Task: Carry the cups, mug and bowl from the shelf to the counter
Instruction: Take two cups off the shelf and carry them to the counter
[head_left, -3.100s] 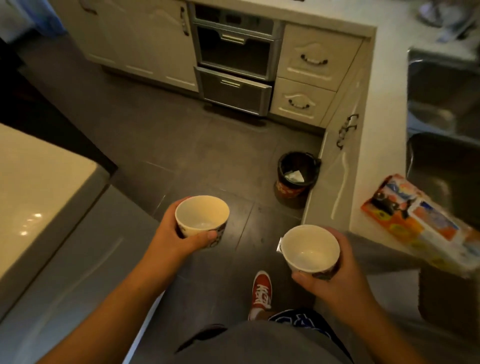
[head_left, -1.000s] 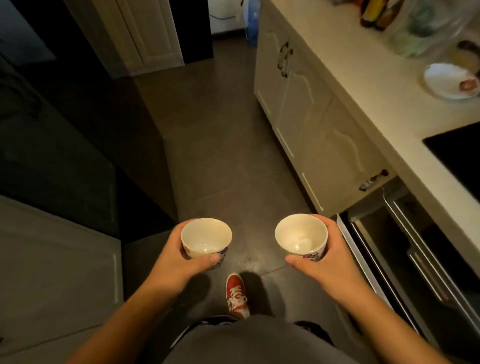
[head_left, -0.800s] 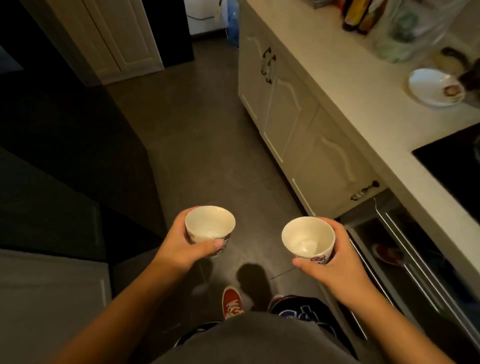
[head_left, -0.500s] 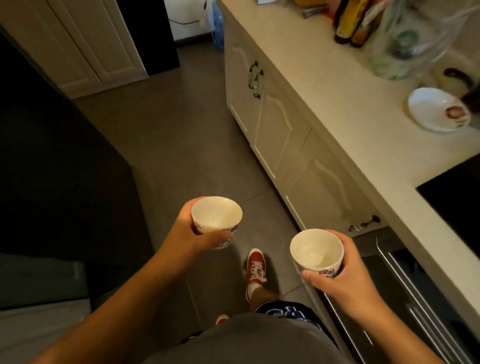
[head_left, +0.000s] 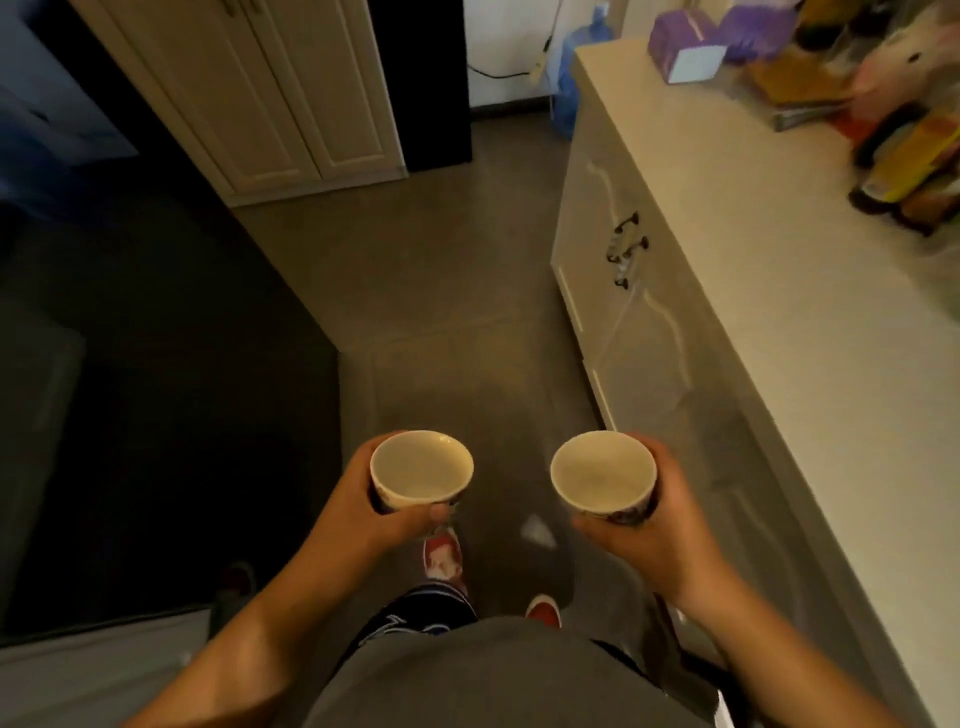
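Note:
Two small cream cups with printed outsides are held upright over the kitchen floor, both empty. My left hand (head_left: 363, 512) wraps around the left cup (head_left: 422, 470) from below and the side. My right hand (head_left: 660, 530) grips the right cup (head_left: 602, 475) the same way. The pale counter (head_left: 769, 270) runs along my right, a little beyond the right cup. No shelf, mug or bowl shows in the head view.
Purple boxes (head_left: 688, 44) and blurred colourful packages (head_left: 904, 156) crowd the counter's far end. Cream cabinet doors with dark handles (head_left: 626, 249) sit below it. A tall cream cupboard (head_left: 291, 93) stands ahead on the left, a blue water jug (head_left: 576, 67) by the wall, dark furniture to my left.
I have walked further along the counter, turning left. The plate and black hob have left the view; purple boxes and packages have come in. Both cups stay held.

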